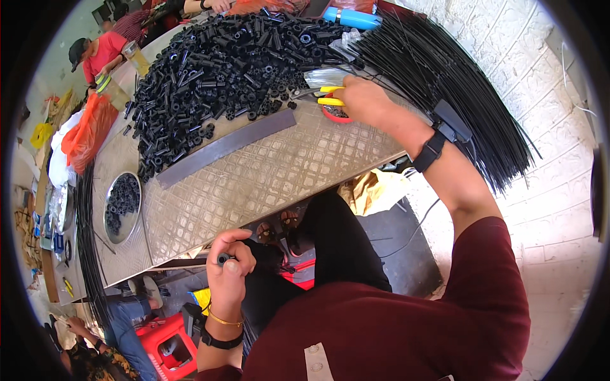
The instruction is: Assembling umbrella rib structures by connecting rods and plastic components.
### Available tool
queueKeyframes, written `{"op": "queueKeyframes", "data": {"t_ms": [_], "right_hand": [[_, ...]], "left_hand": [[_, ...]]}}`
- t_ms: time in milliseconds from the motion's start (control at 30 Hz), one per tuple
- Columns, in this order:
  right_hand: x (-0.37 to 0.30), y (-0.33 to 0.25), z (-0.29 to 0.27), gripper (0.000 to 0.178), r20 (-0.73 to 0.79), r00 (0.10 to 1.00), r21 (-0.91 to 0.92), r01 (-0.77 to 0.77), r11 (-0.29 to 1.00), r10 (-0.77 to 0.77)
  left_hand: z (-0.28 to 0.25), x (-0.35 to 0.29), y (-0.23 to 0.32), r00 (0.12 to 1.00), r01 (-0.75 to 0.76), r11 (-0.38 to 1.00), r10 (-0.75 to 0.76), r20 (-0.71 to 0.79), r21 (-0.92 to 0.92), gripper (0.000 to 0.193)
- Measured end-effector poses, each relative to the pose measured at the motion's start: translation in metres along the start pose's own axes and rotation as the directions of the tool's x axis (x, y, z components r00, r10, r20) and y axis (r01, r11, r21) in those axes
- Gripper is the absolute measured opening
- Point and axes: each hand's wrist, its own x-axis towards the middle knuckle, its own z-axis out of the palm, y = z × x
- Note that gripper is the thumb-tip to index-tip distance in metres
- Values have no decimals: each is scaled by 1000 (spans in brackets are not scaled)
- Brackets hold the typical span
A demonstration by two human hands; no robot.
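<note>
My left hand [230, 261], near the table's front edge and above my lap, is closed around a small black tubular part [222, 259] whose round end shows. My right hand [365, 100] reaches over the far right of the table and grips yellow-handled pliers [330, 101]. The pliers' jaws point left, toward the edge of a large heap of black plastic parts [216, 70]. Just under the pliers sits a small round red container [337, 117] with small bits in it, partly hidden by my hand. A clear plastic bag [327, 77] lies behind the pliers.
A long dark flat bar [229, 147] fronts the heap. A bowl [130, 233] of black parts stands left. Long black rods [438, 76] spread along the right wall; more rods [89, 241] hang left. A blue bottle [352, 18] lies behind. Another person [105, 57] sits far left.
</note>
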Motion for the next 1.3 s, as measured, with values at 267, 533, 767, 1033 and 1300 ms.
{"op": "queueKeyframes", "data": {"t_ms": [267, 533, 767, 1033, 1300], "right_hand": [[2, 1, 15, 21, -76, 994, -5, 73, 997, -73], [-3, -3, 11, 23, -123, 992, 61, 38, 997, -30], [5, 13, 5, 29, -30, 979, 505, -159, 848, 201], [-15, -30, -29, 19, 315, 943, 922, -330, 200, 106], [-78, -181, -26, 18, 313, 913, 920, -360, -155, -263]], "left_hand": [[3, 5, 1, 1000, -26, 996, 24, 16, 87, 74], [-1, 10, -1, 999, 38, 999, -38, -29, 0, 74], [-1, 16, -3, 998, 52, 998, -53, -24, -40, 68], [9, 27, 3, 995, 78, 993, -84, -62, -89, 55], [18, 24, 5, 989, 95, 994, -101, -106, -61, 61]]}}
